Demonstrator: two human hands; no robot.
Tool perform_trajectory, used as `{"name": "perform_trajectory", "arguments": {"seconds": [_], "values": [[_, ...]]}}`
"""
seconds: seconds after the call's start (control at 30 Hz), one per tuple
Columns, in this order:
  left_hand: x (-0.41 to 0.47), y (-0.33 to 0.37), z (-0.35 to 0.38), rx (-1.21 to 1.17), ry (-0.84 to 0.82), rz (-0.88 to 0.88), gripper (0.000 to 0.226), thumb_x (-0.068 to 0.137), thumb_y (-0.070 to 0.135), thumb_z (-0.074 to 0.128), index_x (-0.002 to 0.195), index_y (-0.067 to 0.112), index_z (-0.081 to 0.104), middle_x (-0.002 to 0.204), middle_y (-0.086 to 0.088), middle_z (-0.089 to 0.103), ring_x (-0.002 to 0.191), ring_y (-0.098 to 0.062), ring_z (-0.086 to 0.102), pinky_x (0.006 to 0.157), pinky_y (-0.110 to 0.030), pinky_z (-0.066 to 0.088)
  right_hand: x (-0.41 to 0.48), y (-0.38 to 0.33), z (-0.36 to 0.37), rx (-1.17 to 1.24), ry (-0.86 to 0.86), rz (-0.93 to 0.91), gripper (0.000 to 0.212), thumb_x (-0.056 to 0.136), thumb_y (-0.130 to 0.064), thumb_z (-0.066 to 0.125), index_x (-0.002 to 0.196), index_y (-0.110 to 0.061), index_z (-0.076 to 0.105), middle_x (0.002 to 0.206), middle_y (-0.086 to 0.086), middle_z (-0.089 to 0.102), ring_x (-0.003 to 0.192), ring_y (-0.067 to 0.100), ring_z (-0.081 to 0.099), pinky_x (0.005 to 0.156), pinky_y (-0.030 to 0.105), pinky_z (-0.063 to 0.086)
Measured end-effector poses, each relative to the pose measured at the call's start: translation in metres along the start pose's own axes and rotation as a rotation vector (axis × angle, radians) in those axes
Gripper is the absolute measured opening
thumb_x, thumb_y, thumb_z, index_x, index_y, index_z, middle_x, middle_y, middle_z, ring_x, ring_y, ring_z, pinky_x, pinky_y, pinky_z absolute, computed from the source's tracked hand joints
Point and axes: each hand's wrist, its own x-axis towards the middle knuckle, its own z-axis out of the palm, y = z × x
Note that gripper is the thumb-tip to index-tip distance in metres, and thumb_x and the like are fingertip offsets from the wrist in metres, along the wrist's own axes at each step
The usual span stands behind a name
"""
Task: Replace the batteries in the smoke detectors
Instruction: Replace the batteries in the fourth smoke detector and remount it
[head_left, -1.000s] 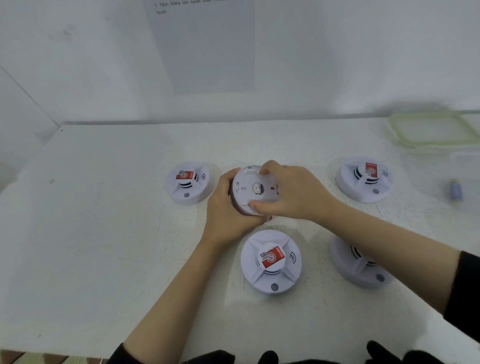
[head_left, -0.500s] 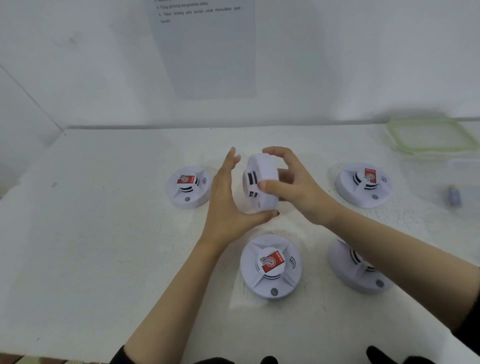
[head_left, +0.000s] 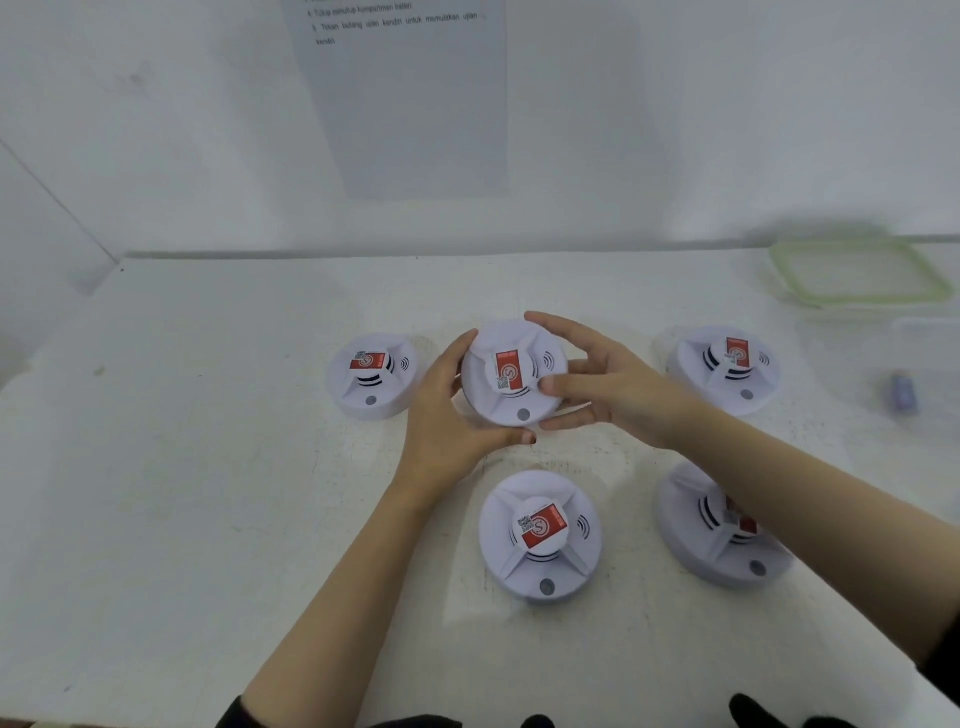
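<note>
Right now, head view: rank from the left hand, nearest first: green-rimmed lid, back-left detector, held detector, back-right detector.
1. Held detector, centre, gripped by the left hand.
2. Back-left detector, just to its left.
3. Back-right detector, past the right hand.
4. Green-rimmed lid, far back right.

- Paper sheet (head_left: 410, 104) on the wall: "Tutup penutup kompartmen bateri"; "Tekan butang ujian kendiri untuk memulakan ujian kendiri".
- Red sticker (head_left: 510, 364) on the middle smoke detector (head_left: 496, 410): white round sign, tiny square code, words too small to read.
</note>
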Motion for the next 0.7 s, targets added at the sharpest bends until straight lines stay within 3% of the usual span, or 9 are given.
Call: {"name": "perform_trajectory", "arguments": {"seconds": [0.1, 0.2, 0.37, 0.5, 0.7], "values": [[0.000, -0.005, 0.001, 0.030, 0.019, -0.013, 0.104, 0.048, 0.029, 0.096, 0.138, 0.019, 0.045, 0.131, 0.007, 0.058, 0.122, -0.008, 0.053, 0.100, -0.039, 0.049, 0.003, 0.005, 0.002, -0.080, 0.012, -0.001, 0.081, 0.077, 0.002, 0.071, 0.139, -0.037, 0.038, 0.116, 0.008, 0.065, 0.103, 0.021, 0.066, 0.080, 0.037, 0.057], [0.001, -0.007, 0.002, 0.031, 0.012, -0.008, 0.099, 0.050, 0.027, 0.096, 0.136, 0.020, 0.047, 0.128, 0.006, 0.060, 0.120, -0.010, 0.056, 0.097, -0.039, 0.051, 0.006, 0.009, 0.005, -0.127, 0.054, -0.023, 0.082, 0.075, 0.005, 0.073, 0.138, -0.034, 0.039, 0.114, 0.005, 0.064, 0.100, 0.017, 0.065, 0.079, 0.036, 0.058], [0.001, -0.003, 0.003, 0.007, -0.003, 0.017, 0.089, 0.053, 0.020, 0.095, 0.131, 0.017, 0.052, 0.121, 0.006, 0.064, 0.114, -0.006, 0.059, 0.090, -0.025, 0.053, 0.010, 0.016, 0.007, -0.142, 0.077, -0.061, 0.080, 0.074, 0.008, 0.073, 0.137, -0.030, 0.041, 0.120, 0.003, 0.063, 0.107, 0.017, 0.062, 0.082, 0.039, 0.057], [0.000, 0.002, 0.004, -0.009, 0.004, 0.034, 0.079, 0.054, 0.013, 0.094, 0.124, 0.017, 0.057, 0.113, 0.008, 0.066, 0.108, -0.001, 0.060, 0.081, -0.013, 0.049, 0.012, 0.019, 0.008, -0.183, 0.091, -0.102, 0.079, 0.074, 0.008, 0.073, 0.138, -0.026, 0.040, 0.122, 0.003, 0.061, 0.107, 0.013, 0.061, 0.081, 0.032, 0.056], [-0.001, 0.005, 0.002, -0.038, -0.005, 0.045, 0.075, 0.054, 0.007, 0.093, 0.120, 0.018, 0.059, 0.109, 0.009, 0.068, 0.104, -0.004, 0.063, 0.080, -0.015, 0.051, 0.013, 0.023, 0.005, -0.238, 0.073, -0.119, 0.080, 0.073, -0.003, 0.077, 0.140, -0.024, 0.038, 0.126, 0.002, 0.059, 0.114, 0.016, 0.057, 0.093, 0.034, 0.051]]}}
